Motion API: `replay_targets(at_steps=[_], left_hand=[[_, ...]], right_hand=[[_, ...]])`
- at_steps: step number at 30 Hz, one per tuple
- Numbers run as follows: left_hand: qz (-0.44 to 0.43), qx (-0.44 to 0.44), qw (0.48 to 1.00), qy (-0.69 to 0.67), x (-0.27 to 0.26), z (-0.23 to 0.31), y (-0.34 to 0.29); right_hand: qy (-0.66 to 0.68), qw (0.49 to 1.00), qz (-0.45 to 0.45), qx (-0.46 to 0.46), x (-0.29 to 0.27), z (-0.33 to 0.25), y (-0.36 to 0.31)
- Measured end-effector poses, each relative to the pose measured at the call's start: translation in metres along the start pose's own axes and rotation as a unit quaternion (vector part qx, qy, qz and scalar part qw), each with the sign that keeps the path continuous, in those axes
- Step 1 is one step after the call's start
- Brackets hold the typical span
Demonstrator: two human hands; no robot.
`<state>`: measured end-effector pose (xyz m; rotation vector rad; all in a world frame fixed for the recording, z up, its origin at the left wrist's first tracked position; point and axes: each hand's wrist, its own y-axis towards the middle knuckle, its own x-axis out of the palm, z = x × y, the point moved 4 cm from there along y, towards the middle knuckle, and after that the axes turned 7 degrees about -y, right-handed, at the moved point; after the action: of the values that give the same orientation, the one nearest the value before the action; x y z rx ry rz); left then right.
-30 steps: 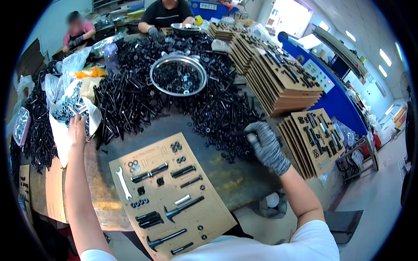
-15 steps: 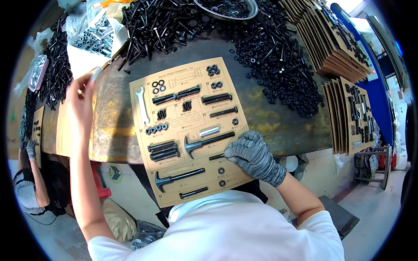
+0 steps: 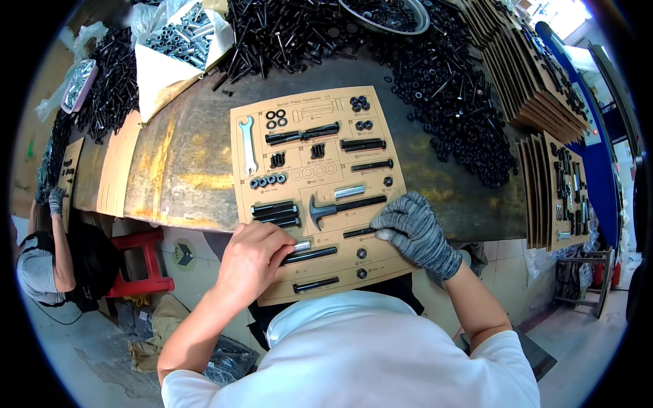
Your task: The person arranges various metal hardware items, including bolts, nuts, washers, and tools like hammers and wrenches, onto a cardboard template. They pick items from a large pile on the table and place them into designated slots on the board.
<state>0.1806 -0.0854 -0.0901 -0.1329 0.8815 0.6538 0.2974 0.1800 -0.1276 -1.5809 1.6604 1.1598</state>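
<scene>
A brown cardboard hardware card (image 3: 326, 239) lies tilted over the table's front edge, its lower part in front of my body. My bare left hand (image 3: 253, 260) is closed on a short silver metal sleeve (image 3: 302, 245), low over the card's lower left, just above a black bolt (image 3: 310, 256). In a grey knit glove, my right hand (image 3: 418, 234) grips the card's right edge beside a short black bolt (image 3: 359, 232). Also on the card are a flat wrench (image 3: 247, 146), a T-shaped black hook bolt (image 3: 347, 205), another silver sleeve (image 3: 349, 192), washers (image 3: 268, 181) and black nuts (image 3: 359, 103).
Black bolts (image 3: 286, 37) and black nuts (image 3: 462, 129) are heaped across the worktable (image 3: 197, 156). A white bag of silver sleeves (image 3: 182, 44) stands back left. Filled cards (image 3: 571, 183) are stacked at right. A co-worker's gloved hand (image 3: 56, 200) is far left, near a red stool (image 3: 144, 262).
My left hand has come down from the left side near the sleeve bag to the card's lower left, bringing a silver sleeve. My right hand stays at the card's right edge.
</scene>
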Motion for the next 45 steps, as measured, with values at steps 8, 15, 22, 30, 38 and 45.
replay_targets(at_steps=[8,15,22,30,38,45], left_hand=[[0.028,-0.003,0.999,-0.017,0.008,-0.006,-0.002],[0.103,-0.182,0.977,-0.039,0.004,-0.012,-0.037],[0.081,-0.17,0.982,-0.008,0.006,-0.009,-0.058],[0.09,-0.165,0.982,-0.024,0.009,-0.013,-0.064],[0.125,-0.174,0.976,-0.041,-0.008,0.002,-0.057],[0.231,-0.126,0.965,-0.002,-0.048,0.007,-0.013]], right_hand=[[0.01,1.0,-0.013,-0.006,0.002,0.003,-0.001],[0.016,1.0,-0.006,-0.004,0.003,0.007,-0.001],[0.012,1.0,-0.003,-0.004,0.004,0.0,0.0],[-0.001,1.0,0.004,0.001,0.004,-0.004,0.001],[0.034,0.999,0.007,0.028,-0.035,0.005,0.027],[-0.127,0.96,0.231,0.091,-0.17,0.135,0.251]])
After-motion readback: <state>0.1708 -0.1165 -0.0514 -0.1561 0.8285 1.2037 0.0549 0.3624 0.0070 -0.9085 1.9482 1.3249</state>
